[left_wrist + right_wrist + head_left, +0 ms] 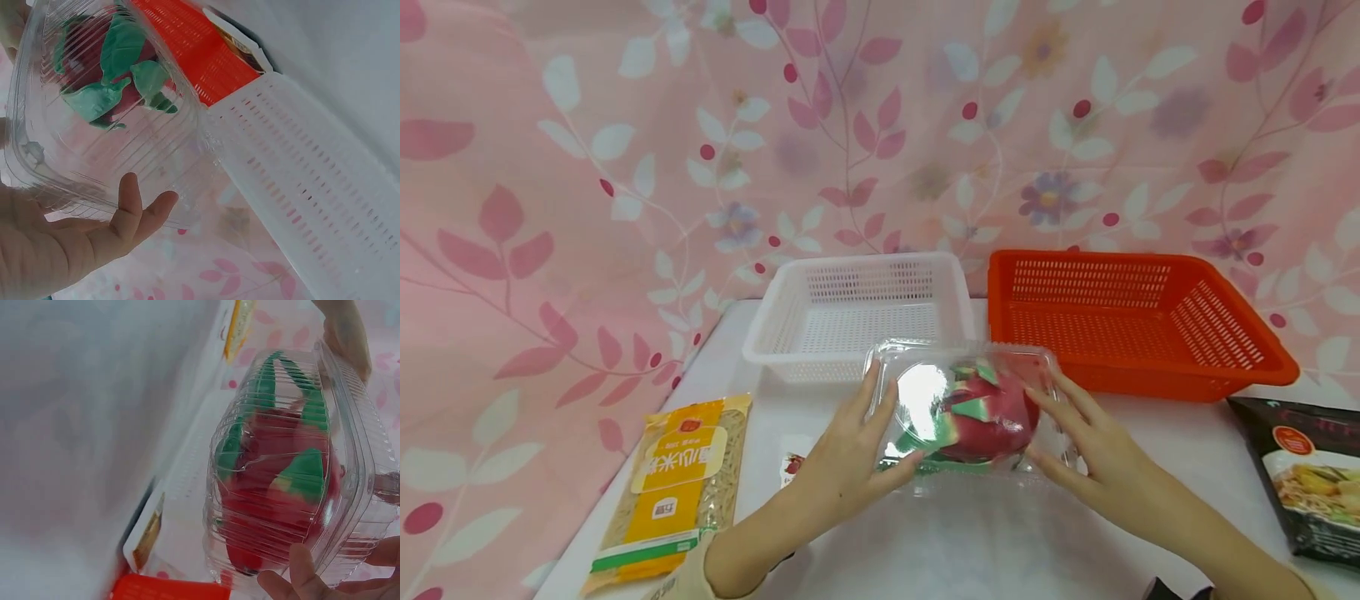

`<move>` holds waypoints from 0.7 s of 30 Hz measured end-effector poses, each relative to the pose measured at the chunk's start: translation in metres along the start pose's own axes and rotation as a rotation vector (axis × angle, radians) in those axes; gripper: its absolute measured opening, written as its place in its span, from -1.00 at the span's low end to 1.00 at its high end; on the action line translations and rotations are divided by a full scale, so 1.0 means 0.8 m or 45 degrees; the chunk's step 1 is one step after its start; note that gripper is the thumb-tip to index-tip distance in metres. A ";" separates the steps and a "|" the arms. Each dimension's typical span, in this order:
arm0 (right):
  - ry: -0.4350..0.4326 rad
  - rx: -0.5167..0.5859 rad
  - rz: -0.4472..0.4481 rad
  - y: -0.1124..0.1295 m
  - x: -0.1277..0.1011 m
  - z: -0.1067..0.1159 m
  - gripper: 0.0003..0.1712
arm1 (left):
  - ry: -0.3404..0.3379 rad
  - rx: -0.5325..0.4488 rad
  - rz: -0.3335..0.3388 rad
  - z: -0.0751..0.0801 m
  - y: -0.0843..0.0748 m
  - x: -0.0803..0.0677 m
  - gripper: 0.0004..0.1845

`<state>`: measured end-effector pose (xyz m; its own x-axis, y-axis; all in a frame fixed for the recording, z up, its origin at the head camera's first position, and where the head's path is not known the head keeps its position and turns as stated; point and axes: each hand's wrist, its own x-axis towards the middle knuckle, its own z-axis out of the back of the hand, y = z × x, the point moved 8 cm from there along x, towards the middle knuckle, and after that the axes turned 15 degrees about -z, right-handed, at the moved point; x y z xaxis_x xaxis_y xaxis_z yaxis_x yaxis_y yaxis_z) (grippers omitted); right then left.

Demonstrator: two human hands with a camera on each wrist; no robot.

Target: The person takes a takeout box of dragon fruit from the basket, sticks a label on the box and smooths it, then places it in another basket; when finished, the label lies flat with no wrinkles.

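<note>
A white surface (970, 542) stood in front of a pink leafy cloth (550, 167). At its back edge sat two baskets side by side: an orange basket (1138, 329) on the right and a white basket (857, 317) on the left. A yellow bag of noodles (673, 487) lay near the left edge, and a black food packet (1311, 475) lay near the right edge.

Just in front of the baskets was a clear plastic box (970, 412) with a red dragon fruit (988, 412) shut inside. The box's long side ran left to right, so one short end faced each hand. The left hand (850, 454) held the left end, with its fingers over the top and its thumb (898, 465) under the front edge. The right hand (1093, 450) pressed the right end with fingers nearly straight. Both hands were equally close, with the box squeezed between them.
</note>
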<state>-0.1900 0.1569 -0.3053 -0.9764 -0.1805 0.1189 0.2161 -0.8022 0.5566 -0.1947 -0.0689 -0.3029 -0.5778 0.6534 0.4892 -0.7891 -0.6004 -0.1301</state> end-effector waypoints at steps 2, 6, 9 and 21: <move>0.018 0.003 -0.022 -0.005 -0.001 -0.004 -0.14 | 0.051 -0.008 0.023 -0.008 0.000 -0.002 -0.14; 0.030 0.003 -0.024 -0.013 -0.003 -0.015 -0.14 | 0.145 -0.040 0.050 -0.025 0.001 -0.006 -0.12; 0.022 -0.007 -0.007 -0.017 -0.007 -0.023 -0.15 | 0.208 -0.074 0.055 -0.036 0.001 -0.010 -0.11; -0.023 -0.031 0.075 -0.028 -0.013 -0.037 -0.23 | 0.369 -0.147 0.089 -0.070 0.000 -0.021 -0.09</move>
<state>-0.1842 0.1599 -0.3430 -0.9619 -0.2174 0.1656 0.2727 -0.8040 0.5284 -0.1970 -0.0542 -0.3590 -0.6539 0.7263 0.2120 -0.7541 -0.6030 -0.2601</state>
